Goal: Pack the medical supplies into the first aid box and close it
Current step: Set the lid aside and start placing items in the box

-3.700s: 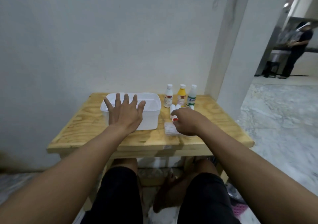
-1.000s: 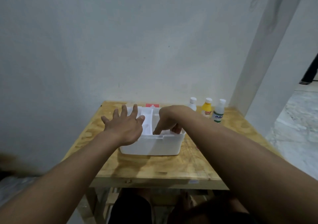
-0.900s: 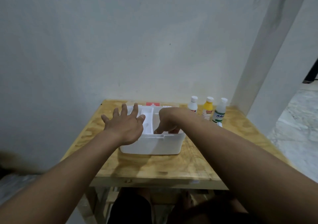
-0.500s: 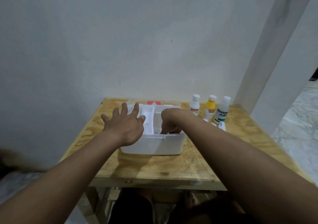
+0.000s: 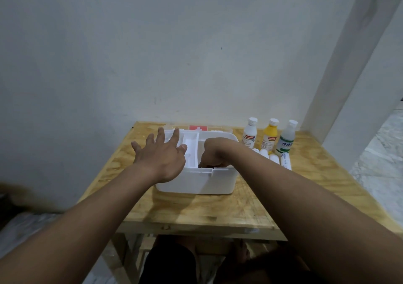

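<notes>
The white first aid box (image 5: 196,183) stands open in the middle of the wooden table (image 5: 196,214). Its lid with a red cross (image 5: 198,128) lies behind it. A white inner divider (image 5: 190,150) splits the box. My left hand (image 5: 161,157) rests flat on the box's left rim, fingers spread, holding nothing. My right hand (image 5: 214,155) reaches down into the right compartment, fingers curled; the box wall hides its fingertips and anything under them. To the right of the box stand a white bottle (image 5: 249,135), a yellow bottle (image 5: 269,137) and a clear green-labelled bottle (image 5: 286,139).
Several small white rolls or tubes (image 5: 273,158) lie on the table in front of the bottles, close to my right forearm. A white wall runs behind the table and a pillar stands at the right. My knees show under the table's front edge.
My right hand went from the small items beside the box into the box's right compartment and has sunk a little deeper over the last second. My left hand has stayed on the box.
</notes>
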The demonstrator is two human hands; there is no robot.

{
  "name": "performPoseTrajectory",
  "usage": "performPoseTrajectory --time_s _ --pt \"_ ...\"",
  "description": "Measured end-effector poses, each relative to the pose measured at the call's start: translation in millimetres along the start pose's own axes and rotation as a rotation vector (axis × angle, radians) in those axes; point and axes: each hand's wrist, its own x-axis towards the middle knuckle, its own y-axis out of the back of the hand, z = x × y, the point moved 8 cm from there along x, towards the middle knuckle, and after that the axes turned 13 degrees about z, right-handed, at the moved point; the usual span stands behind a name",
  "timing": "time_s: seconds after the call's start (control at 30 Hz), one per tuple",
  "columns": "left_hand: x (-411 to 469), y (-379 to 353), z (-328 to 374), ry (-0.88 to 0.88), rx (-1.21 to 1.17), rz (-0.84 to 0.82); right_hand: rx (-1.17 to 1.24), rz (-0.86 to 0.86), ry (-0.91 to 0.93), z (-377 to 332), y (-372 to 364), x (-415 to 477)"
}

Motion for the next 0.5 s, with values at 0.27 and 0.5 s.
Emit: performPoseTrajectory --time_s 0.27,0.5 --pt "0.5 0.5 -0.3 -0.002 0.008 0.006 0.061 0.001 -0.005 2.0 -2.3 1.7" --pt "2.1 0.3 -0.7 -0.001 0.004 0.000 0.248 0.048 -0.093 11.3 15.5 -2.8"
